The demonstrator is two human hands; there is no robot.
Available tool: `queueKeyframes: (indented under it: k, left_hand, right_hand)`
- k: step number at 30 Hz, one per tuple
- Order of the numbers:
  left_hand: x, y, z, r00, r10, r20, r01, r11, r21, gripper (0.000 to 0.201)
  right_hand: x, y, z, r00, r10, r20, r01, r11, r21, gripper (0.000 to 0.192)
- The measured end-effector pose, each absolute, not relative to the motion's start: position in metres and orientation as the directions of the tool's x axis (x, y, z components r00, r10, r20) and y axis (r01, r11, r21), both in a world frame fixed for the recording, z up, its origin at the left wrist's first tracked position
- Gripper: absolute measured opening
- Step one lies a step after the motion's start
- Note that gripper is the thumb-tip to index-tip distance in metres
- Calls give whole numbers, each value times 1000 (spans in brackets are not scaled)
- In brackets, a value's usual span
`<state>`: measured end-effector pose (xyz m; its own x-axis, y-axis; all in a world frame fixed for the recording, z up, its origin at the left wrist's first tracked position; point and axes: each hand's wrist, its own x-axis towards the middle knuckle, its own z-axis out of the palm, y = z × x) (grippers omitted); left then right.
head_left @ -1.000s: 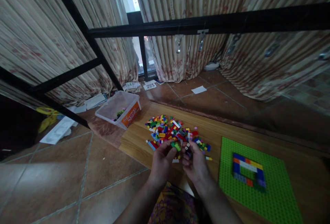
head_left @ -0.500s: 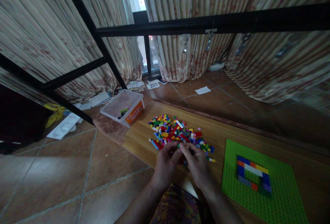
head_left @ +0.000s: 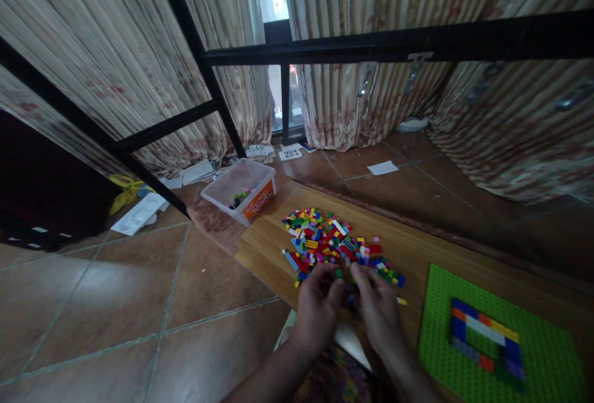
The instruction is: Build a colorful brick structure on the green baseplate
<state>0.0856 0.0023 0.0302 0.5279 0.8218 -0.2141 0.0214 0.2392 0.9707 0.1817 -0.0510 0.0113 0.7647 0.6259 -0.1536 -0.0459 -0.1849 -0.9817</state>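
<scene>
My left hand (head_left: 318, 307) is closed in a pinch over the near edge of a pile of building bricks (head_left: 320, 236). Between its thumb and index finger a small green brick (head_left: 338, 273) shows. Beside it, a narrow gap away, my right hand (head_left: 378, 304) has its fingers bent together; blur hides what they hold. The loose bricks come in many colours and spread over the wooden table behind both hands. To the right lies a green baseplate (head_left: 436, 316) with a rectangular ring of coloured bricks (head_left: 487, 332) built on it.
A clear plastic box (head_left: 223, 189) with an orange label and a few bricks inside stands at the wooden table's (head_left: 260, 254) far left end. Black metal bars (head_left: 325, 53) cross in front of striped curtains (head_left: 371, 0). Papers (head_left: 383, 168) lie on the tiled floor (head_left: 223, 285).
My hands, which met around a small green brick, have drawn slightly apart. The view has swung left, so everything sits further right in the picture.
</scene>
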Motion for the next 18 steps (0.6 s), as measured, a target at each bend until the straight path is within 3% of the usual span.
queueKeyframes:
  k: [3, 6, 11, 14, 18]
  left_hand:
    - [85, 18, 29, 538, 841, -61, 279, -109, 954, 24]
    - [89, 29, 29, 619, 785, 32, 443, -383, 810, 28]
    - [98, 36, 25, 691, 722, -44, 567, -502, 653, 30]
    - [99, 38, 22, 698, 714, -49, 577, -520, 630, 31]
    - [95, 36, 22, 677, 736, 14, 528, -499, 687, 35]
  right_hand:
    - [201, -42, 9, 687, 725, 43, 457, -386, -802, 34]
    - [211, -33, 2, 526, 830, 186, 757, -357, -547, 25]
    - [213, -31, -13, 364, 898, 247, 900, -271, -341, 23]
    - [215, -35, -19, 328, 900, 288, 917, -231, -325, 22]
    - [216, -40, -19, 317, 889, 331, 911, -188, -368, 23]
